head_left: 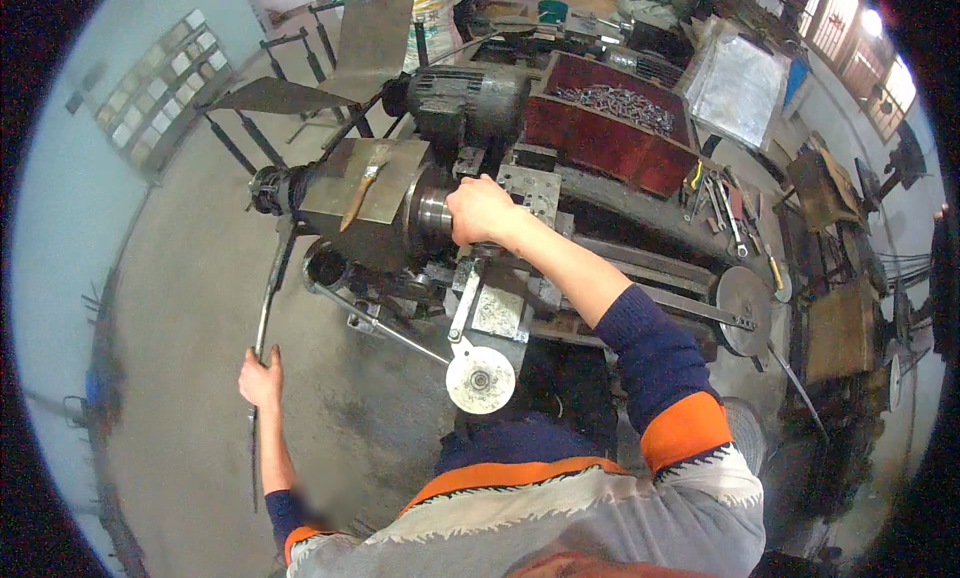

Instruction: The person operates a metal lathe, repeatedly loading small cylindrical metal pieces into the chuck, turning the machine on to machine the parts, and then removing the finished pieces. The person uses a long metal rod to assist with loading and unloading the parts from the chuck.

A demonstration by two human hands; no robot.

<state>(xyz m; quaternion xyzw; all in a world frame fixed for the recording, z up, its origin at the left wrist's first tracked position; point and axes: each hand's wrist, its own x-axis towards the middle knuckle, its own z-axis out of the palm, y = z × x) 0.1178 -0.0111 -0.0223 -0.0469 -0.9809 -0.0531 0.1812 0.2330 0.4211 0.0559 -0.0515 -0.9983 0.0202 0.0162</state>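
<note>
My left hand (pixel 262 378) is closed around a long metal lever (pixel 266 313), which slants down from the left end of a lathe (pixel 330 223). At the lathe's round steel chuck (pixel 432 214), my right hand (pixel 482 210) has its fingers curled in against the front. Whatever those fingers hold is hidden behind the hand. A brush with a wooden handle (pixel 358 200) lies on the flat metal cover (pixel 325 183) left of the chuck. Below my right hand are a crank arm (pixel 467 303) and a pale round handwheel (pixel 480 380).
A dark motor (pixel 470 103) sits behind the chuck. To its right, a red box (pixel 600 158) holds many small metal parts. Wrenches (pixel 733 223) and other hand tools lie further right. A sheet-metal guard (pixel 370 53) rises at the back left. A long rod (pixel 385 328) slopes toward the handwheel.
</note>
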